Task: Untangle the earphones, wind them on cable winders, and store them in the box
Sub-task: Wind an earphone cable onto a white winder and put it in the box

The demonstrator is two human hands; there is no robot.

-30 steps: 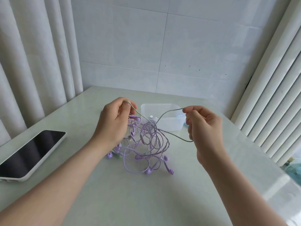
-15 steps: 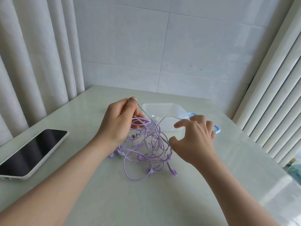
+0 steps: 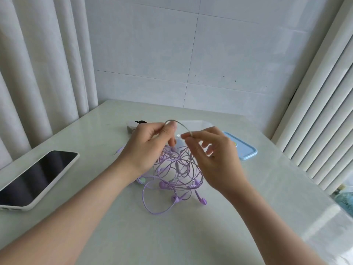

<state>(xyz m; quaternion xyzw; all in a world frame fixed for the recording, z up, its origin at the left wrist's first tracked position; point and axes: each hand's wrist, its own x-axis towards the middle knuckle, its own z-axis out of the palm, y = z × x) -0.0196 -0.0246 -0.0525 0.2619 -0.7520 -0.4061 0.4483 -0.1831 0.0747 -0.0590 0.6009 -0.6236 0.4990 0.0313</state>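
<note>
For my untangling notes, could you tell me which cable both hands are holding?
The grey cable, arched between the left hand and right hand. It alone is grey; the purple cables hang tangled beneath.

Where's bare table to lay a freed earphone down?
Bare table at the near edge, this side of the earphone tangle. Another patch right of the right hand, nearer than the blue lid. Also beyond the phone, toward the curtain. Crowded: the middle, where left hand and right hand pinch a grey cable over the tangle, box behind.
</note>
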